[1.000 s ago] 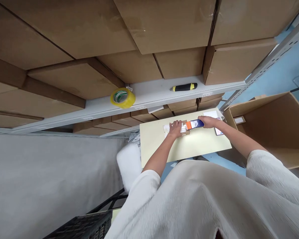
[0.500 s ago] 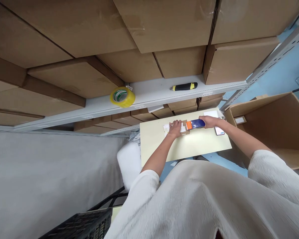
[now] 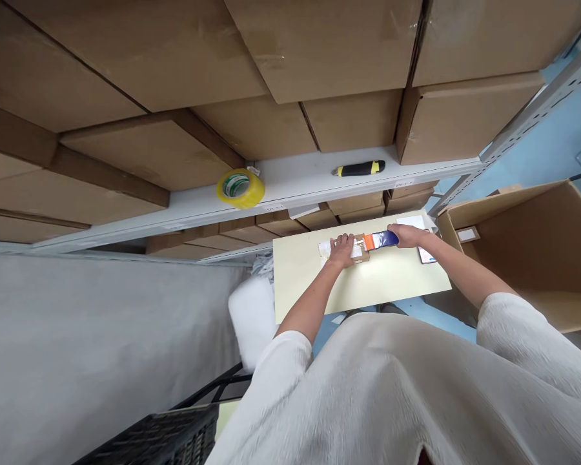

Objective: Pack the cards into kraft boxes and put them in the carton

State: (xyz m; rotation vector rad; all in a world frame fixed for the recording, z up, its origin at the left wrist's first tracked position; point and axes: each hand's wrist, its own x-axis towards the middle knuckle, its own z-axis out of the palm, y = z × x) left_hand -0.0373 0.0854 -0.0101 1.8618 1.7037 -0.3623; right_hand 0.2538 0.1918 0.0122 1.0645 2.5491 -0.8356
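My left hand (image 3: 341, 250) lies over a small cardboard box (image 3: 364, 256), its fingers across the top and the thumb at the near side. White paper or labels (image 3: 324, 250) show beside and under these fingers. My right hand (image 3: 407, 236) is closed on the right end of a flat, glossy blue-and-orange packet (image 3: 383, 239). The packet's orange end meets the box's right side; whether it reaches inside cannot be made out. A phone (image 3: 427, 256) with a lit screen lies just below my right wrist, near a white sheet (image 3: 410, 221).
The cream tabletop (image 3: 300, 290) stands against a shelf (image 3: 290, 187) stacked with cartons (image 3: 348, 123). On that shelf are a yellow tape roll (image 3: 241, 188) and a utility knife (image 3: 361, 168). A large open carton (image 3: 523, 252) is at right, a white foam roll (image 3: 252, 316) at left, a black crate (image 3: 174, 436) lower left.
The view has shifted slightly. My right forearm has shifted a little, and the packet's orange end looks tilted differently, with white stripes showing. Both hands keep their places.
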